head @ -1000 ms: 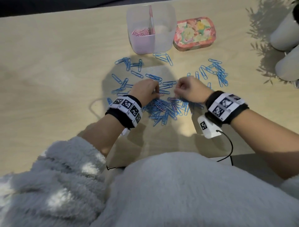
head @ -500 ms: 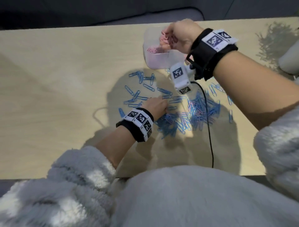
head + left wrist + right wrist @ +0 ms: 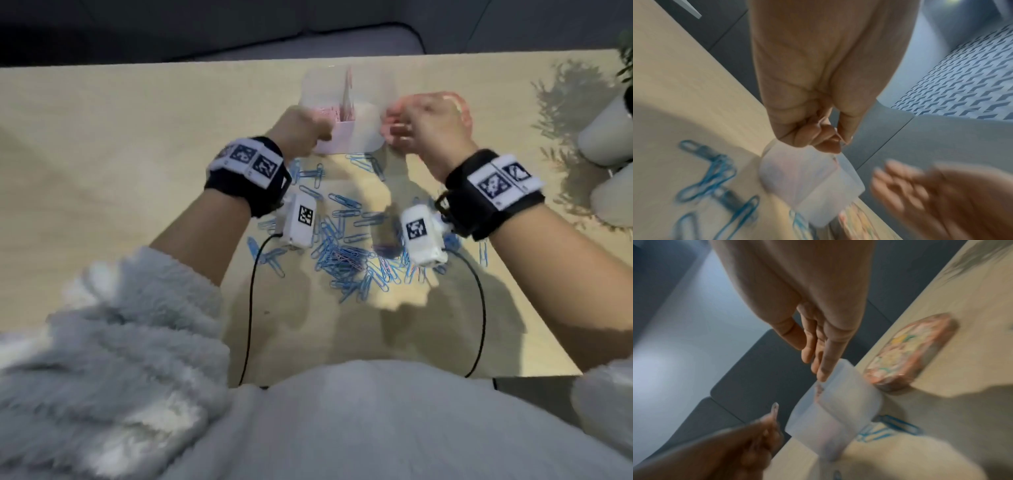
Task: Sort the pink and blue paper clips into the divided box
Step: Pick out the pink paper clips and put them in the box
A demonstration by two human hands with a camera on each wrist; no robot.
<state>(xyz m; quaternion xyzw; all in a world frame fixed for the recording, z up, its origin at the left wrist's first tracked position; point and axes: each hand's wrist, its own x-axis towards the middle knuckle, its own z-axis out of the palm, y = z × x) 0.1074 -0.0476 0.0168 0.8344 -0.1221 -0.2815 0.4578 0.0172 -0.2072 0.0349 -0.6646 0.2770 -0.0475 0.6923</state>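
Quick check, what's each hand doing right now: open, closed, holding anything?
Left hand: fingers pinch a pink paper clip beside the divided box.
Right hand: open, fingers straight, holding nothing, over the box.

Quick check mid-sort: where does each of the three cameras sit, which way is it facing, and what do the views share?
Head: worn on the head, looking forward and down at the light wooden table, loose blue paper clips, both hands and grey fleece sleeves.
Left wrist: looks along the left hand, which pinches a pink paper clip above the translucent divided plastic box.
Right wrist: looks along the right hand, fingers straight, near the floral tin.
Shared: all three views show the box.
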